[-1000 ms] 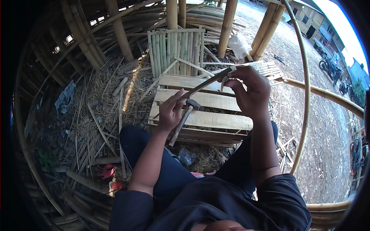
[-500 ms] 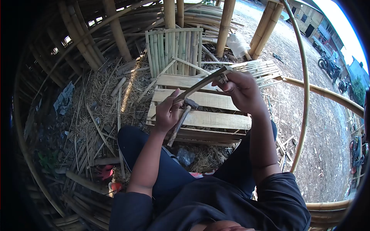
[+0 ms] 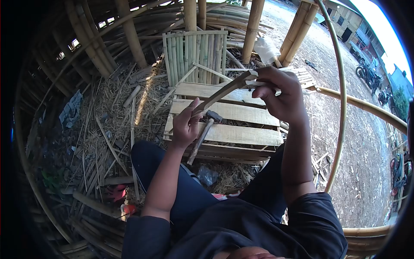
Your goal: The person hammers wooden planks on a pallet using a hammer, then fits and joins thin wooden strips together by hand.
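A bamboo strip (image 3: 226,90) slants up to the right across the middle of the view, above a slatted wooden bench. My left hand (image 3: 186,126) is closed round its lower left end, the thumb pointing up. At the raised end is my right hand (image 3: 282,95), its index finger over the strip's tip and its thumb below. A small pale bamboo piece (image 3: 249,83) shows between that finger and thumb, partly hidden. Just right of my left hand, a hammer (image 3: 202,139) rests with its head on the wooden slats (image 3: 241,134) and its handle toward me.
Behind the bench leans a bamboo slat panel (image 3: 194,58). Bamboo offcuts and shavings (image 3: 114,101) litter the ground at left. Upright bamboo posts (image 3: 252,32) stand beyond, and a curved bamboo pole (image 3: 343,99) rises at right. Red items (image 3: 116,193) lie low at left.
My right hand has shifted slightly up and to the right, its index finger now stretched over the strip's end. The strip's raised end has moved up a little. My left hand is almost still.
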Available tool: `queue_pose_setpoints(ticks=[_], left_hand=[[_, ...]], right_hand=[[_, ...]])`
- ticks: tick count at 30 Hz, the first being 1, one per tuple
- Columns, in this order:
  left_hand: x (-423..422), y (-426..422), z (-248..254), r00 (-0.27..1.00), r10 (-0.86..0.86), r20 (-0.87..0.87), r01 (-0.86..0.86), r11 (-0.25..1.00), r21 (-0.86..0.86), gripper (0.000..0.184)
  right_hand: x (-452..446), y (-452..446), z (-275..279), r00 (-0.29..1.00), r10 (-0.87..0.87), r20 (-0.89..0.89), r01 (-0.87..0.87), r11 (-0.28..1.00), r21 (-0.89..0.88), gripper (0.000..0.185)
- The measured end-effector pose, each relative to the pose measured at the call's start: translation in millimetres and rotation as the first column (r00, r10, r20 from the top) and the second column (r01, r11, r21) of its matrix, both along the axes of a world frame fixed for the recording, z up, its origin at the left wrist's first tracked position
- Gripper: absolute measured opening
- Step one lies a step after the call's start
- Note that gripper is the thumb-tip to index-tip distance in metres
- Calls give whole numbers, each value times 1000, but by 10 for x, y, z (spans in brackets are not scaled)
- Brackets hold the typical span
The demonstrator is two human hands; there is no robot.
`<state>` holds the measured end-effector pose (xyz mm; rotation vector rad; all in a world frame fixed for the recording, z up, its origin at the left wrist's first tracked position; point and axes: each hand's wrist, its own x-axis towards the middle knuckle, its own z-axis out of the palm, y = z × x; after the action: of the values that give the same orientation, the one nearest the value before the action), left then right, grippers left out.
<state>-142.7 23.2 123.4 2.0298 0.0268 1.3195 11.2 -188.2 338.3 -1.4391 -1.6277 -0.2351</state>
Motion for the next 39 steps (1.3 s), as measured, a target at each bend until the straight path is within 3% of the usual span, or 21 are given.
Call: queue_pose_setpoints(ticks=[4, 11, 14, 15, 16, 18, 19, 21, 22, 26, 27, 29, 39], left_hand=[[-4, -37, 39, 1000, 3, 6, -3, 1000, 16, 41], [-100, -48, 129, 996, -27, -81, 30, 999, 32, 37], [-128, -246, 570, 993, -81, -90, 89, 992, 89, 42], [-145, -343, 809, 991, -121, -59, 128, 981, 149, 51], [-124, -416, 950, 979, -199, -40, 203, 970, 134, 55], [-91, -616, 1268, 951, -307, 31, 300, 945, 132, 46], [-103, -632, 1389, 945, -323, -57, 328, 929, 170, 42], [-51, -631, 1571, 911, -343, -230, 393, 891, 226, 36], [4, -628, 1607, 922, -329, -203, 374, 892, 254, 34], [171, -574, 1705, 967, -212, -139, 253, 860, 444, 26], [141, -573, 1728, 975, -156, -156, 215, 832, 511, 26], [226, -574, 1662, 986, -119, -115, 164, 799, 579, 27], [493, -566, 1248, 981, -103, -164, 176, 830, 530, 29]], right_hand=[[-139, -39, 47, 994, -104, 28, 106, 994, -40, 42], [-34, 2, -156, 949, -137, 283, 76, 973, 217, 37], [-95, -78, -158, 897, -214, 387, 104, 952, 287, 34], [-81, -33, -194, 875, -245, 417, 56, 907, 417, 36], [-34, -46, -248, 867, -242, 435, 47, 910, 412, 38], [0, -19, -331, 859, -261, 441, 30, 884, 466, 39], [16, -13, -356, 861, -257, 439, 9, 870, 492, 40], [77, -35, -378, 891, -217, 400, -5, 875, 484, 41], [111, -53, -392, 904, -196, 380, -10, 878, 478, 42], [203, -201, -512, 989, 138, 49, -140, 990, 26, 42], [150, -245, -523, 992, 128, -10, -128, 990, -51, 35], [192, -218, -702, 989, 134, 65, -134, 991, -11, 30], [516, -240, -1004, 951, -31, 309, 22, 999, 31, 33]])
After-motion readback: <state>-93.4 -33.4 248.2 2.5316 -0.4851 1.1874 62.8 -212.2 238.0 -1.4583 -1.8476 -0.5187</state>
